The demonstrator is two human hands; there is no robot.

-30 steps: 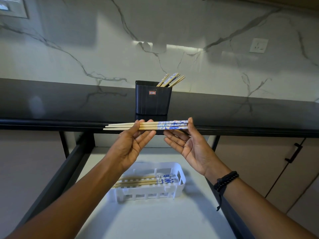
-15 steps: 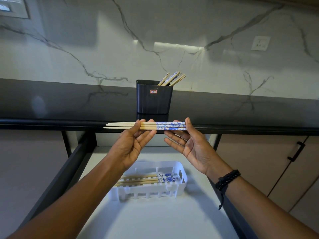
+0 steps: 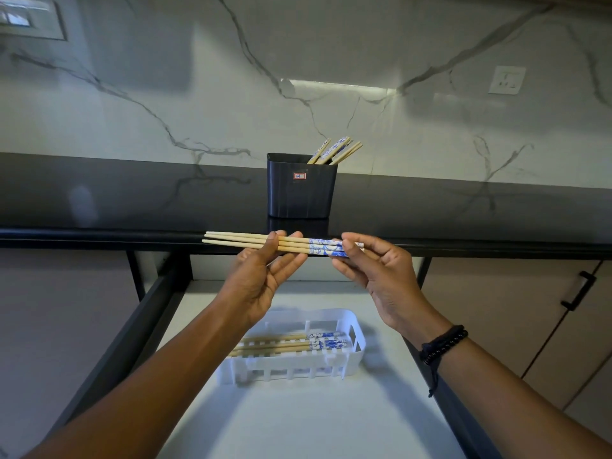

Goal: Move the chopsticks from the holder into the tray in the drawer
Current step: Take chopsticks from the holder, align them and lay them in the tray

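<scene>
I hold a bundle of wooden chopsticks (image 3: 291, 244) with blue-and-white patterned ends level in the air, just in front of the counter edge. My left hand (image 3: 258, 276) pinches their plain middle; my right hand (image 3: 374, 270) grips the patterned ends. Behind them a black holder (image 3: 299, 190) stands on the counter with a few chopsticks in the holder (image 3: 334, 150) leaning to the right. Below my hands a white slotted tray (image 3: 354, 339) lies in the open drawer, with several chopsticks in the tray (image 3: 288, 344) lying lengthwise.
The dark counter (image 3: 132, 200) runs across the view under a marble wall with a socket (image 3: 506, 80). The drawer's pale floor (image 3: 314, 415) has black side rails (image 3: 132, 329). Cabinet doors with a black handle (image 3: 578, 291) are at the right.
My right hand has closed its fingers around the patterned ends, where before it lay open-palmed against them. The bundle stays level in about the same place.
</scene>
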